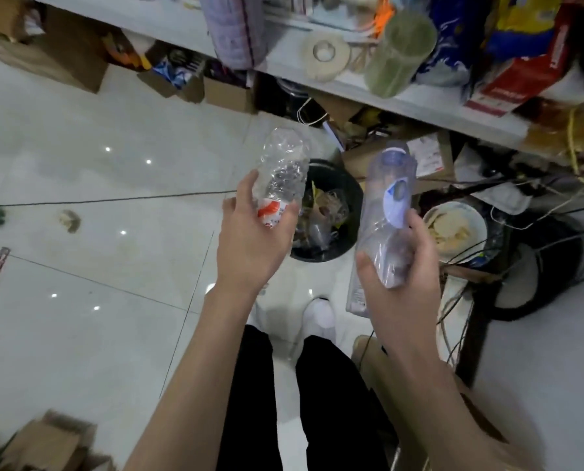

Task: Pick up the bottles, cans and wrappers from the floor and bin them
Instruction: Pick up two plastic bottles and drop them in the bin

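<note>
Hovering above the black bin (pixel 317 257) were two empty bottles: the left grip (pixel 250 243) clasped the crumpled clear bottle (pixel 282 171) at its red-labelled end, and the right grip (pixel 402 277) clenched the bluish bottle (pixel 387 198) at its lower end. Both looked light, thin-walled and slippery, likely to dent under a squeeze, so holding near the stiffer ends seemed soundest.

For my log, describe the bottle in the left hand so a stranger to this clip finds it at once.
Start at the round black bin on the white tiled floor, below the cluttered shelf. Just left of it the left hand grips a clear bottle. Unlike the longer bluish bottle in the right hand, it is colourless, crinkled, with a red-and-white label.
</note>
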